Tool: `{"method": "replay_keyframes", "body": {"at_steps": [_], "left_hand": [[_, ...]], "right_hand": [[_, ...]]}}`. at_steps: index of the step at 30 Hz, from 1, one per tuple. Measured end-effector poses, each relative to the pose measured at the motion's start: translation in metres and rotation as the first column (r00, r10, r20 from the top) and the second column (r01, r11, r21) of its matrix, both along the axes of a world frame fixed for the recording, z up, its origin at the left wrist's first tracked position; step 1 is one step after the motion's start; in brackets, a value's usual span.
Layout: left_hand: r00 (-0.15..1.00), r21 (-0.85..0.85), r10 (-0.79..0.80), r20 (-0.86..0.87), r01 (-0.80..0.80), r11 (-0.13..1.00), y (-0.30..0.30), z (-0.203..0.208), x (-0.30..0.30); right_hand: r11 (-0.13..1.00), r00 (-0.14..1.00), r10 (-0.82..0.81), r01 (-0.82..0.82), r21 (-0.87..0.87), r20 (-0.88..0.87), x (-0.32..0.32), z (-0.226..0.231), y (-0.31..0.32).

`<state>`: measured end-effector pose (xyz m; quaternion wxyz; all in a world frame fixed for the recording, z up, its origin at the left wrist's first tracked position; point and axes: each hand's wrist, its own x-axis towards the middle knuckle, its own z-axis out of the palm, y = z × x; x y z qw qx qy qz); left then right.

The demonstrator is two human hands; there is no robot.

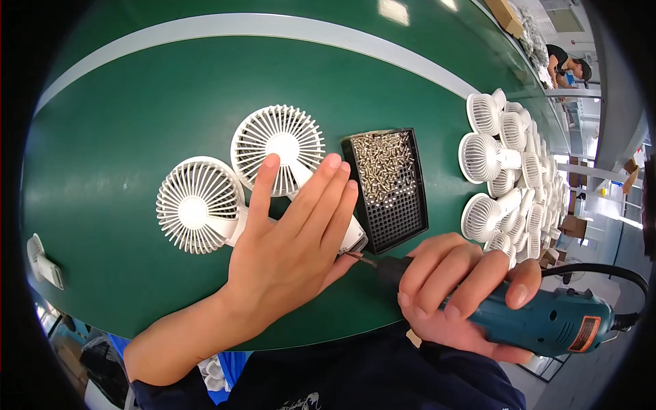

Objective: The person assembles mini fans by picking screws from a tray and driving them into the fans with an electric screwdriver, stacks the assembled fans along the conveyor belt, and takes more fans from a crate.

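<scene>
Head view: outstretched fingers of the left hand lie across a white fan on the bench, their grip unclear; its handle slants near-right. The right hand clenches a left-pointing electric screwdriver.

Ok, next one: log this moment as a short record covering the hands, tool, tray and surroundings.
Left hand: left hand spread across the upper fan's handle
Right hand: right hand gripping a teal power screwdriver
Bit: bit aimed at the handle's end; contact unclear
Beside them: second white fan, to the left
Tray: black tray with silver screws
Right side: many white fans grouped together
Surface: green table
</scene>
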<state>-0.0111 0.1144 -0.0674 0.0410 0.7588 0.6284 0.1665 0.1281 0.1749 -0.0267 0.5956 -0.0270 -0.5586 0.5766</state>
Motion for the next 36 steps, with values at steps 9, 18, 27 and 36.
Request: {"method": "replay_keyframes", "body": {"at_steps": [9,18,27,36], "left_hand": [[1.0,-0.019,-0.01,0.006,0.01,1.0,-0.002,-0.001,-0.001],[0.967,0.145,-0.118,0.226,0.086,0.986,-0.005,-0.004,-0.007],[0.933,0.276,-0.123,0.339,0.026,0.961,-0.003,-0.004,-0.007],[0.921,0.304,-0.151,0.359,0.038,0.952,-0.004,-0.007,-0.008]], "right_hand": [[1.0,0.999,0.016,-0.016,-0.025,0.028,0.008,-0.005,-0.001],[0.989,0.998,0.038,-0.046,-0.137,-0.057,0.021,0.005,0.009],[0.993,0.999,0.002,-0.007,-0.121,-0.043,0.011,0.004,0.009],[0.994,0.998,0.064,-0.064,-0.087,0.007,0.013,0.005,0.008]]}}
